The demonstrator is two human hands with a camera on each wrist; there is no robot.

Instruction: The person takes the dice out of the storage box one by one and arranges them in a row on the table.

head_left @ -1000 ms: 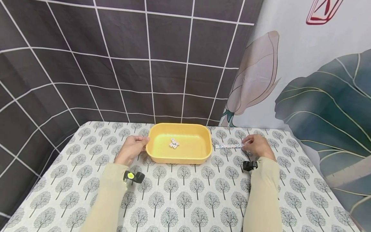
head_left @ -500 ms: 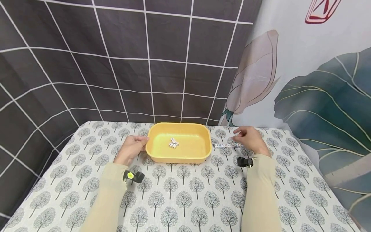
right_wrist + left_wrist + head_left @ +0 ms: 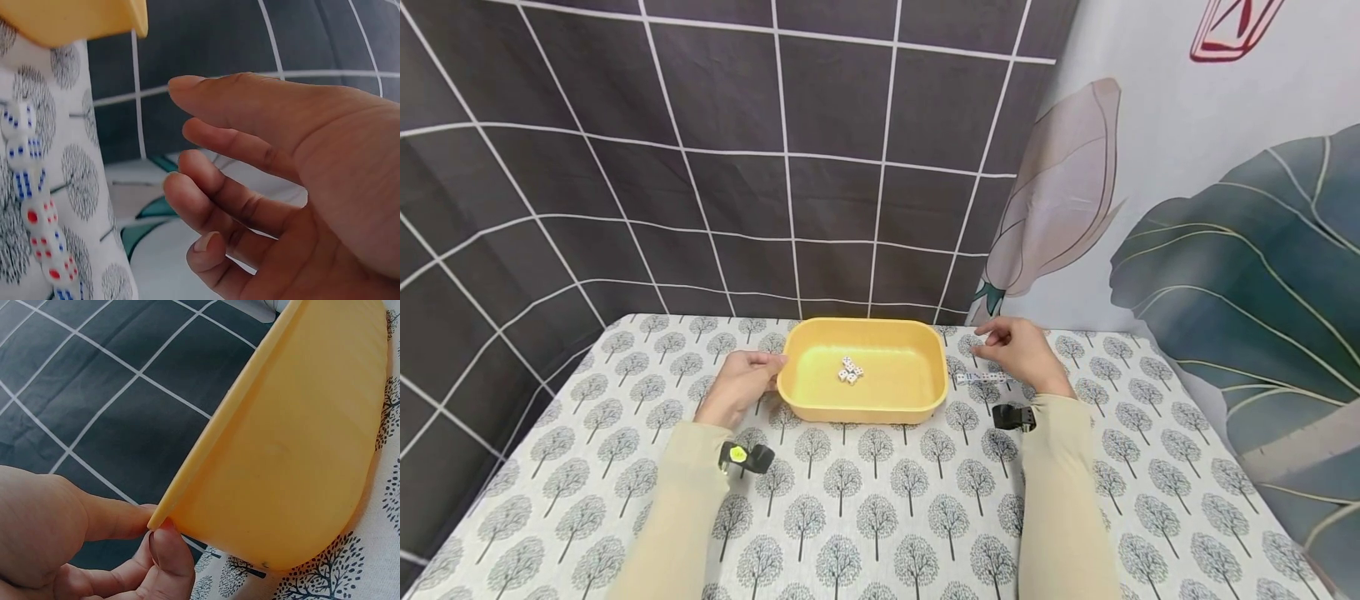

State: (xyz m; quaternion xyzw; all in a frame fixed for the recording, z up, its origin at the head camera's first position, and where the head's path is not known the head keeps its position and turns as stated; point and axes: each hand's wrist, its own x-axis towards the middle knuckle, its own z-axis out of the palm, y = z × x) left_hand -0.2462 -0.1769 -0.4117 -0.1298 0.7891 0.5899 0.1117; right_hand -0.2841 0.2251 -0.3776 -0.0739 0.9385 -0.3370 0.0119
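A yellow plastic basin (image 3: 863, 412) stands on the table, with several white dice (image 3: 850, 371) clustered on its floor. My left hand (image 3: 741, 386) pinches the rim at its left end, thumb and forefinger meeting across the edge in the left wrist view. To the right of the basin, more dice lie in a straight row (image 3: 979, 377), their blue and red pips plain in the right wrist view. My right hand (image 3: 1024, 354) hovers over the right part of the row, fingers loosely bent and apart from the thumb, holding nothing. It hides that end of the row in the head view.
A white tablecloth (image 3: 876, 517) with a tree print covers the table. Dark cloth with a white grid (image 3: 835, 200) hangs behind the table. A curtain (image 3: 1067, 208) with flower and leaf prints hangs at the right.
My right hand has come away from the right end of the dice row, rising and moving left toward the basin. The left hand, basin and dice inside it keep their places.
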